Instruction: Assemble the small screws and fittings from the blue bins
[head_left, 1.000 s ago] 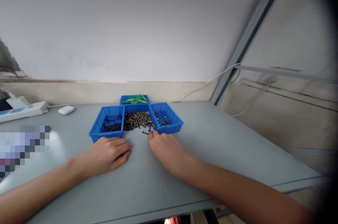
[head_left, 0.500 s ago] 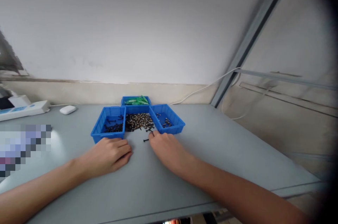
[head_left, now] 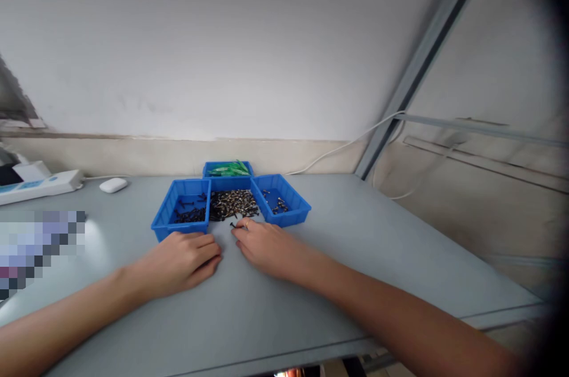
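Observation:
My right hand (head_left: 262, 245) is closed at the fingertips on a black screw (head_left: 232, 225), whose head pokes out to the left. It rests low over the table, just in front of a pile of mixed dark and brass-coloured screws (head_left: 235, 203). My left hand (head_left: 189, 255) lies curled on the table at the front of the left blue bin (head_left: 159, 215); its fingers are folded under, so anything inside is hidden. Dark screws (head_left: 191, 214) lie in that left bin. A few brass-coloured screws (head_left: 280, 206) sit in the right blue bin (head_left: 300, 214).
Behind the pile stands another blue bin (head_left: 207, 171) with green items (head_left: 231, 169). On the grey table (head_left: 377, 235), a white case (head_left: 113, 185) and a power strip (head_left: 53, 184) sit to the left. A cable (head_left: 329, 157) runs by the metal post (head_left: 377, 146).
My right hand has moved left, and a black screw that lay by it is now at its fingertips. My left hand stays in place.

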Available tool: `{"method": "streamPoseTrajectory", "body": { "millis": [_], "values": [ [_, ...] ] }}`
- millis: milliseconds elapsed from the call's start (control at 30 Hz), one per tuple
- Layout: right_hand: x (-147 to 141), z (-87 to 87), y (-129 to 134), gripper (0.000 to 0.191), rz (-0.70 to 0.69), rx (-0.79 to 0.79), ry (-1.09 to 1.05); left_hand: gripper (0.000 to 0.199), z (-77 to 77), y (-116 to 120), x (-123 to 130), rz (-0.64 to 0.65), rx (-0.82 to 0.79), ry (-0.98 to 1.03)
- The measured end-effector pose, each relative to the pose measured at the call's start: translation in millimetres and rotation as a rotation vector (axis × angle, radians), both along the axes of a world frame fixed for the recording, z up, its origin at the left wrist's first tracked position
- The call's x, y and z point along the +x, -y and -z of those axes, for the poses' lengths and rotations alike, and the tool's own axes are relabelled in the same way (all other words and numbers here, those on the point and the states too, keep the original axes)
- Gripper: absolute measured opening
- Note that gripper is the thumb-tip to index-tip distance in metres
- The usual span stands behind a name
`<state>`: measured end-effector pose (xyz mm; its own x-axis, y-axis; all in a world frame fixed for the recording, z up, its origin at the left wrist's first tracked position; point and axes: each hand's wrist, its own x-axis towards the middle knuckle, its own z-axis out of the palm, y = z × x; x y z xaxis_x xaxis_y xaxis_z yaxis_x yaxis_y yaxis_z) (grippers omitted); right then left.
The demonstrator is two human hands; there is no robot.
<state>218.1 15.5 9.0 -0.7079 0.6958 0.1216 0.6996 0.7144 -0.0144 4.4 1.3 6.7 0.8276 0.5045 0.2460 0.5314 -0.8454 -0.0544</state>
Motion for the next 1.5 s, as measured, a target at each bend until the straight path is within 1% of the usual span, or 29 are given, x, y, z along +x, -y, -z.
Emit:
{"method": "streamPoseTrajectory", "body": {
  "millis": [167, 367, 500, 567, 700, 867, 933, 1000, 1100, 1200, 1333, 1500],
  "values": [
    [3, -0.9, -2, 0.03, -0.029, -0.036, -0.057, 0.026, 0.3, 0, 0, -0.016, -0.026, 0.001],
    [5, 0.6, -8, 0.032, -0.083, -0.104, -0.117, 0.025, 1.1, 0, 0, -0.122, -0.098, -0.067],
    [3, 0.4, -10, 0.033, -0.127, -0.12, -0.16, 0.026, 2.9, 0, -1, -0.171, -0.107, -0.084],
    [3, 0.3, -11, 0.033, -0.161, -0.125, -0.167, 0.027, 4.7, 0, -2, -0.2, -0.094, -0.073],
    [1, 1.6, -12, 0.028, -0.272, -0.153, -0.182, 0.029, 7.4, -1, -2, -0.281, -0.071, -0.063],
    [0, 2.2, -13, 0.026, -0.378, -0.191, -0.241, 0.026, 6.9, -2, -1, -0.242, -0.089, -0.061],
    [0, 1.3, -13, 0.025, -0.379, -0.21, -0.253, 0.027, 6.7, -3, -1, -0.227, -0.105, -0.082],
    [0, 0.1, -13, 0.023, -0.349, -0.211, -0.247, 0.027, 6.8, -3, -1, -0.223, -0.102, -0.085],
    [0, -1.3, -12, 0.02, -0.275, -0.162, -0.228, 0.024, 7.0, -4, -2, -0.212, -0.069, -0.069],
    [-2, -1.4, -11, 0.016, -0.237, -0.115, -0.215, 0.023, 6.7, -4, -2, -0.177, -0.057, -0.055],
    [-3, 0.0, -13, 0.016, -0.23, -0.07, -0.179, 0.025, 6.5, -3, -2, -0.175, -0.053, -0.053],
    [-1, 0.8, -16, 0.02, -0.268, -0.062, -0.185, 0.024, 7.7, -3, -2, -0.219, -0.038, -0.074]
  ]
}}
